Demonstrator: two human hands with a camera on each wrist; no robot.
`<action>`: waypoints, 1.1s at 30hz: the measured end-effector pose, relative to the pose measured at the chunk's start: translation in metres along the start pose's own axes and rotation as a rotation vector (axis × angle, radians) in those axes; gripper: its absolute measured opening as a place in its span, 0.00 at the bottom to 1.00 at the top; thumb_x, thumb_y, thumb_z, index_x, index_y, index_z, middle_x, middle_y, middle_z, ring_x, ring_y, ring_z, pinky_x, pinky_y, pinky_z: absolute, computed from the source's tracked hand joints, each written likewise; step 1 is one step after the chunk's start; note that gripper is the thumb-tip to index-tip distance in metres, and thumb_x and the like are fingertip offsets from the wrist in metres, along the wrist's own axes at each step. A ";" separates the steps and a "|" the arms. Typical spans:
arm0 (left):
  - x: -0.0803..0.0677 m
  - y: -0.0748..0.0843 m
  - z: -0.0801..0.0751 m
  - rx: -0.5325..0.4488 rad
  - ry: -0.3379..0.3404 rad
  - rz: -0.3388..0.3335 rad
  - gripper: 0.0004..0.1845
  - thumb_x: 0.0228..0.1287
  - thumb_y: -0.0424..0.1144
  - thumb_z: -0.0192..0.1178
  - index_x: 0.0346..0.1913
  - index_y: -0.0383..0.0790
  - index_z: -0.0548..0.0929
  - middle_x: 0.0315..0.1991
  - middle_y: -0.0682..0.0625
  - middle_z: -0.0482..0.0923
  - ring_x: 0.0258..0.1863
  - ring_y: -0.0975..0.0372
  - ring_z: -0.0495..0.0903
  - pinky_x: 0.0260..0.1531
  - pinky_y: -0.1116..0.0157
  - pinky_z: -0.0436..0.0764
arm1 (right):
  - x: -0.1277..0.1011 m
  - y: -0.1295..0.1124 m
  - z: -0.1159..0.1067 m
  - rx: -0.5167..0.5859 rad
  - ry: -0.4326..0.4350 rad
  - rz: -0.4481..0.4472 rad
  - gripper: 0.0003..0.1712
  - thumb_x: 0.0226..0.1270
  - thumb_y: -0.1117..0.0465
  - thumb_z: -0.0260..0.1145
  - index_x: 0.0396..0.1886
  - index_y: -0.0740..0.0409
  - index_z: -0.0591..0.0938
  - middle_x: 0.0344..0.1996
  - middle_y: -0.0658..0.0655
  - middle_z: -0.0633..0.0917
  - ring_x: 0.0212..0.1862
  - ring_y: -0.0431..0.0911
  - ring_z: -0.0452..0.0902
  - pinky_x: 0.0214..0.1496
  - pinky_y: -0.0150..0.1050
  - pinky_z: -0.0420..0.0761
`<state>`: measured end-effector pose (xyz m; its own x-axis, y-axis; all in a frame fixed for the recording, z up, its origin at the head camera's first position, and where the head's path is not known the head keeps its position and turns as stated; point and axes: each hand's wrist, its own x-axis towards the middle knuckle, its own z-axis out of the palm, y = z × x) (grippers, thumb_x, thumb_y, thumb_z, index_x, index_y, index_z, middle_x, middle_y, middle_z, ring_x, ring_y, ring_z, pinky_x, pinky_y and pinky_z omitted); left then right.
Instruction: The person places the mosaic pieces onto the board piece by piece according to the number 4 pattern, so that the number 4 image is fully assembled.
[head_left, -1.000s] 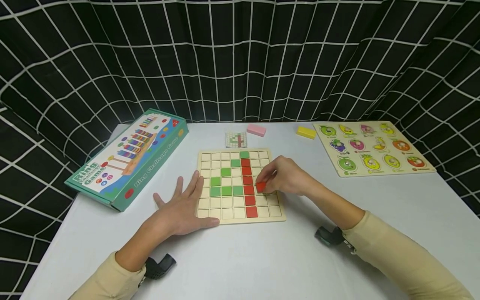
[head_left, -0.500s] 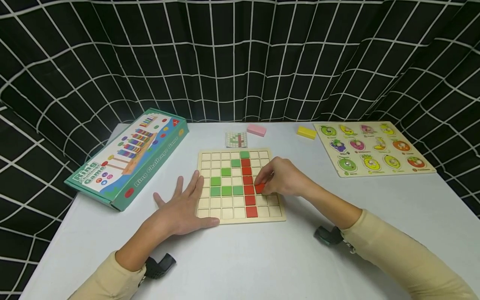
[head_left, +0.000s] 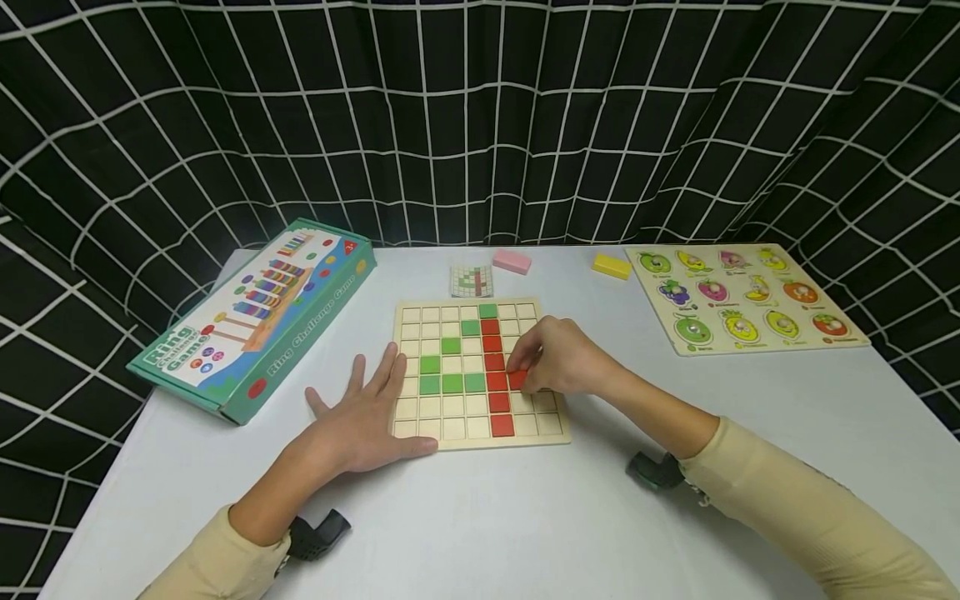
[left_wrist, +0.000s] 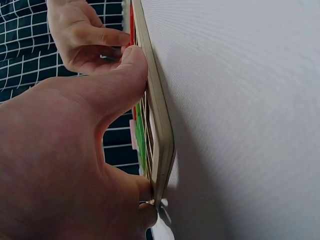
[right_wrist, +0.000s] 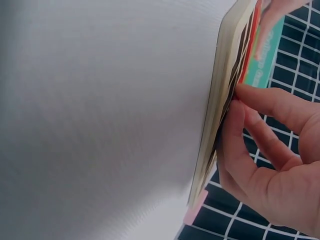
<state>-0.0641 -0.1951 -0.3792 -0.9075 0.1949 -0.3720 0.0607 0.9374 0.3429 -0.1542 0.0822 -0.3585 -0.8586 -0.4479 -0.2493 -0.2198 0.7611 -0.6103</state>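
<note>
A wooden grid board (head_left: 453, 426) lies on the table with green tiles (head_left: 452, 383) and a column of red tiles (head_left: 498, 402) in its cells. Just right of that column, my right hand (head_left: 562, 358) pinches a red square tile (head_left: 517, 380) low at a cell; the fingertips partly cover it. My left hand (head_left: 360, 425) spreads over the board's left near corner, the thumb along the near edge and fingertips at the left side. In the left wrist view the left thumb (left_wrist: 117, 82) touches the board's rim. The right wrist view has the right fingertips (right_wrist: 242, 92) against the board's face.
Behind the board lie a small pattern card (head_left: 472, 281), a pink block (head_left: 512, 262) and a yellow block (head_left: 612, 267). A Ring Challenge Game box (head_left: 255, 321) stands at the left. On the right is a fruit puzzle board (head_left: 750, 298). A black gridded curtain (head_left: 480, 125) hangs behind.
My right hand has shifted slightly left with the red tile, bringing it from a tilt over the cells down beside the red column. The left hand stays in place.
</note>
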 end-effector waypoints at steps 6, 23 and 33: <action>0.000 0.000 0.001 0.001 0.004 0.003 0.68 0.56 0.75 0.65 0.85 0.42 0.41 0.87 0.47 0.29 0.83 0.35 0.31 0.56 0.13 0.32 | -0.001 0.000 0.000 -0.009 -0.002 0.015 0.15 0.44 0.73 0.82 0.31 0.51 0.92 0.26 0.48 0.87 0.36 0.45 0.79 0.39 0.37 0.79; -0.003 -0.004 0.003 0.018 -0.011 0.030 0.68 0.57 0.77 0.62 0.86 0.42 0.41 0.87 0.49 0.28 0.83 0.35 0.31 0.55 0.12 0.32 | -0.019 0.008 -0.008 0.040 -0.103 -0.015 0.21 0.49 0.72 0.82 0.44 0.52 0.92 0.37 0.52 0.89 0.39 0.44 0.82 0.41 0.36 0.81; -0.009 -0.012 -0.002 0.045 0.035 0.029 0.51 0.74 0.70 0.49 0.85 0.40 0.46 0.87 0.43 0.33 0.83 0.34 0.35 0.58 0.14 0.34 | -0.056 0.026 -0.025 0.051 0.082 -0.058 0.33 0.67 0.69 0.71 0.72 0.54 0.78 0.71 0.61 0.77 0.67 0.60 0.79 0.60 0.51 0.85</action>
<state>-0.0573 -0.2085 -0.3775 -0.9189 0.2124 -0.3323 0.1048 0.9438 0.3134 -0.1236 0.1392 -0.3415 -0.8805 -0.4492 -0.1517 -0.2483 0.7095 -0.6595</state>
